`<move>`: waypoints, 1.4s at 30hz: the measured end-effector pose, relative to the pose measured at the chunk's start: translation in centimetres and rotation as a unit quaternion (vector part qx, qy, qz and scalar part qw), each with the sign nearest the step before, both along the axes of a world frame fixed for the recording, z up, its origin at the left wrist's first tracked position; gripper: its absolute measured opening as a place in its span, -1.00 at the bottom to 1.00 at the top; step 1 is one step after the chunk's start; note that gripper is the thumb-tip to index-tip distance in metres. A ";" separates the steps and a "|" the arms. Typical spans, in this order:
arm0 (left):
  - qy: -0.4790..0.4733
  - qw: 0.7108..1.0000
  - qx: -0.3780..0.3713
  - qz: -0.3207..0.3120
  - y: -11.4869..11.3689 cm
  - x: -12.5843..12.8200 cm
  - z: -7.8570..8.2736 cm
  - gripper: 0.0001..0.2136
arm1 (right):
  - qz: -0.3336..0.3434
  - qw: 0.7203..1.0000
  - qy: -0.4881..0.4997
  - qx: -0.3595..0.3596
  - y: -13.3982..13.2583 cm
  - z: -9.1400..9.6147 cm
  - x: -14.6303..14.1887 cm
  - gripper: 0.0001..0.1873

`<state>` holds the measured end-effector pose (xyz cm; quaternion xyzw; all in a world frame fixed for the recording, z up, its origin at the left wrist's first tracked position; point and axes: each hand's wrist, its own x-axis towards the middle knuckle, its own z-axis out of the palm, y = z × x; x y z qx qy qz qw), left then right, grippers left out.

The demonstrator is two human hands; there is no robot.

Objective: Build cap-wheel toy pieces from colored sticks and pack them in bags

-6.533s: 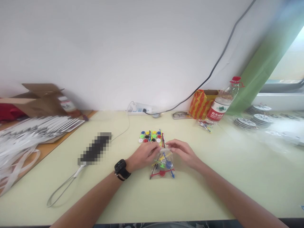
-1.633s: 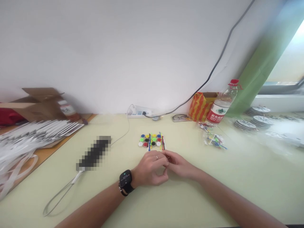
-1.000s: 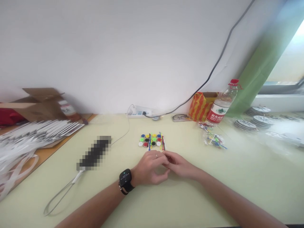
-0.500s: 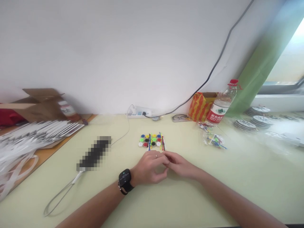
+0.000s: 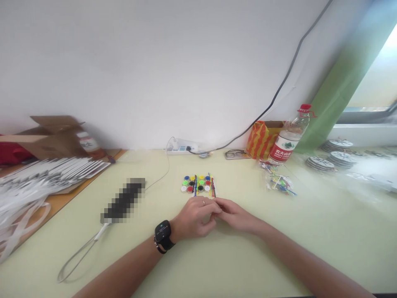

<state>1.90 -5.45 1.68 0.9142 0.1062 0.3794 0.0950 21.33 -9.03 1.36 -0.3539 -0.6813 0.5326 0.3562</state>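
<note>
My left hand [image 5: 197, 217], with a ring and a black watch [image 5: 163, 231] at its wrist, is closed, its fingertips meeting those of my right hand [image 5: 237, 215]. The right hand is closed too. Whatever lies between the fingertips is hidden. Just beyond my hands, small round pieces [image 5: 192, 183] in blue, yellow, green, black, red and white sit in rows on the table. Two bunches of thin coloured sticks lie beside them, one bunch [image 5: 195, 185] amid the rows and the other bunch [image 5: 213, 186] at their right.
A blurred-out dark object [image 5: 124, 203] with a looped strap lies left. At the back are a power strip [image 5: 182, 149], glasses [image 5: 235, 154], a striped bag [image 5: 260, 140] and a large water bottle [image 5: 287, 138]. A plastic bag of coloured parts [image 5: 282, 184] and stacked discs [image 5: 319, 162] lie right.
The fingers of my left hand have curled in slightly, the thumb closer to the index finger. Both hands stay in the same place, and the pieces on the table have not moved.
</note>
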 end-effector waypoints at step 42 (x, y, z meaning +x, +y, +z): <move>0.180 0.923 -0.108 0.323 5.5 -3.7 -2.1 -0.49 | -0.030 0.996 -0.030 -0.083 0.1 -0.1 0.7 -0.47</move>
